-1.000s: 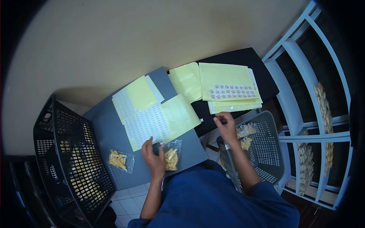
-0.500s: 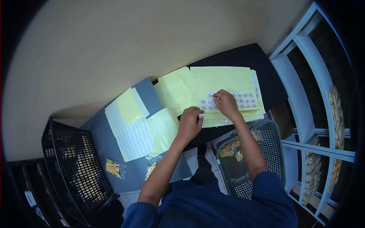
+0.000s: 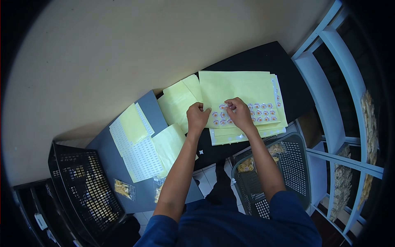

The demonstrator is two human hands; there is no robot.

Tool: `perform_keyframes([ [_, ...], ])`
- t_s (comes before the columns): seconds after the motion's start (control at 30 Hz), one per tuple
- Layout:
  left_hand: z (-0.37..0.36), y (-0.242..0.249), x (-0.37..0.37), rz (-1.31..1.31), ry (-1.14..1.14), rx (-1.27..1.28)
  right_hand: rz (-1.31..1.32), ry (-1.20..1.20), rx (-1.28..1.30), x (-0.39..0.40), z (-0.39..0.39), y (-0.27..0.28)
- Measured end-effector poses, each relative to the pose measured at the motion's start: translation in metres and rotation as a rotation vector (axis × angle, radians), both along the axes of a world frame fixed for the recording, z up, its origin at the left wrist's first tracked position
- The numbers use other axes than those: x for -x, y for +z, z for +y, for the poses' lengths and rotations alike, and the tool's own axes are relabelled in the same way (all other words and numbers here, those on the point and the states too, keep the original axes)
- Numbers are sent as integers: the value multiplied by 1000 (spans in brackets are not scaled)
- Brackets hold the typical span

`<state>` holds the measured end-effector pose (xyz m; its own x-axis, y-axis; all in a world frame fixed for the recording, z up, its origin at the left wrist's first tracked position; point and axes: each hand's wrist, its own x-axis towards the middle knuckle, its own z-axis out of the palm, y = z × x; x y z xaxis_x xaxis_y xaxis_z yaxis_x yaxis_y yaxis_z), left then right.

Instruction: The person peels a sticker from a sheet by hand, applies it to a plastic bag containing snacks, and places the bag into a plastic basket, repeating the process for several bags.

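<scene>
Both hands sit on the yellow sticker sheet: left hand curled, pinning its edge, right hand pinching at a round sticker. It's lying on a matte black table, cream wall behind, white shelving beside, perforated grey plastic basket below.

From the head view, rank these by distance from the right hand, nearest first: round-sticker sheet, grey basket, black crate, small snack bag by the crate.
1. round-sticker sheet: under the right hand, whose fingertips touch it.
2. grey basket: below the hand, beside the right forearm.
3. small snack bag: far across on the grey board, lower left.
4. black crate: farthest, at the left edge.
</scene>
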<state>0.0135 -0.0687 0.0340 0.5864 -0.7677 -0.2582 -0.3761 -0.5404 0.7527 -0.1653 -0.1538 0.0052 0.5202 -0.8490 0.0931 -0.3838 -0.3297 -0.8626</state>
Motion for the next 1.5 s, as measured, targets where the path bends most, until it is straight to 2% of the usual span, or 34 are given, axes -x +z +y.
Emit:
perform_keyframes([
  [0.17, -9, -10, -8, 421, -1, 63, -145, -26, -130, 3, -4, -3],
  [0.23, -11, 0, -4, 552, -21, 75, -183, -28, -147, 3, -3, -5],
  [0.33, -16, 13, 1, 594, -48, -2, -162, -20, -130, 5, -2, 0],
  [0.43, -16, 10, 1, 668, -39, 43, -129, -20, -87, 4, 1, 5],
  [0.83, -16, 8, 5, 590, -71, 58, -119, -164, -27, -7, 15, 6],
  [0.93, -15, 11, 4, 466, -90, 41, -114, -205, 0, -9, 19, 1],
  [1.0, -12, 15, 25, -94, 45, 311, -109, -200, 32, -10, 19, -1],
  [1.1, -2, 22, 28, -621, -48, 400, -100, -156, 80, -10, 18, -2],
  [1.17, 6, 15, 24, -619, -256, 279, -99, -119, 99, -10, 16, -1],
  [1.2, 6, 11, 23, -537, -291, 204, -74, -101, 97, -10, 15, -2],
  [1.3, 5, 0, 32, -523, -254, 62, -28, -68, 64, -10, 8, -4],
  [1.37, 3, -2, 40, -554, -205, 61, -35, -71, -11, -9, 8, -4],
  [1.5, -9, -9, 54, -483, -55, 23, -36, -60, 82, -8, 11, -10],
])
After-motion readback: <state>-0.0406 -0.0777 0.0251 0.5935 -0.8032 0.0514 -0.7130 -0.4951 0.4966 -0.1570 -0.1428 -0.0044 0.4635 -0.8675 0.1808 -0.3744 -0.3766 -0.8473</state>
